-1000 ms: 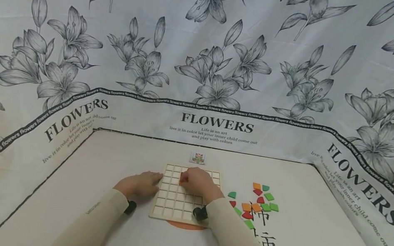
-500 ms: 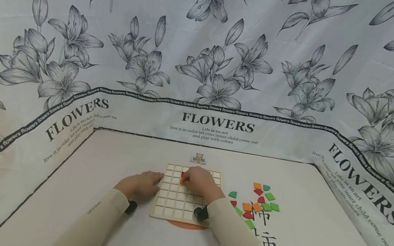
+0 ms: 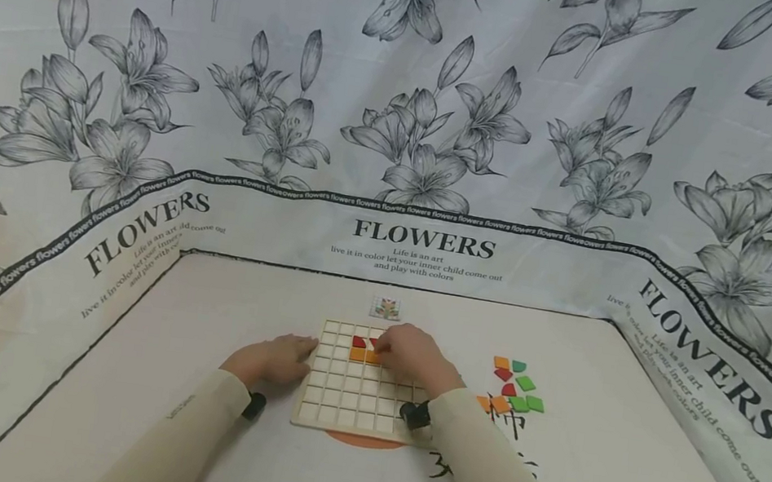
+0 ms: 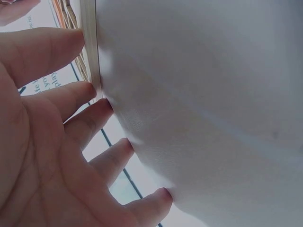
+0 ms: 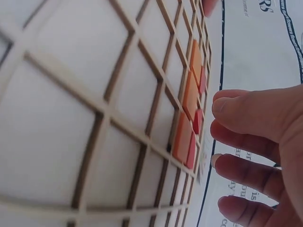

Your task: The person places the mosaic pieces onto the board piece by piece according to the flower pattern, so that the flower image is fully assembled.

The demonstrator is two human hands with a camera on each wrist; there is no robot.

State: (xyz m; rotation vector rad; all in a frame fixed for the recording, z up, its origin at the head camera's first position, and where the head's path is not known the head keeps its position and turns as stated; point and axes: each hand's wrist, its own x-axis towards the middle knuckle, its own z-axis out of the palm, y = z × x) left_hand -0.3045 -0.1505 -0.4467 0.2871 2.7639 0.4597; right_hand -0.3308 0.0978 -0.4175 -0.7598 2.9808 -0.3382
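A light wooden grid board (image 3: pixel 337 405) lies before me on the table. My left hand (image 3: pixel 273 360) rests at its left side; in the left wrist view the thumb and fingertips (image 4: pixel 90 90) touch the board's edge. My right hand (image 3: pixel 417 357) is over the upper part of the board. In the right wrist view its thumb (image 5: pixel 236 106) and index finger are close together, with nothing visible between them, near the set tiles. Orange square tiles (image 5: pixel 190 94) fill cells in one row, with red rounded-edge tiles (image 3: pixel 359 342) in the row behind. In the head view the right hand hides some of them.
Loose green, orange, red and teal tiles (image 3: pixel 525 383) lie right of the board, some hidden by the right sleeve. A small picture card (image 3: pixel 386 308) sits behind the board. A flower-printed cloth (image 3: pixel 421 254) walls the table on the back and sides.
My right hand has shifted right across the board, uncovering red and orange tiles. Its sleeve now covers some loose tiles. The left hand stays at the board's edge.
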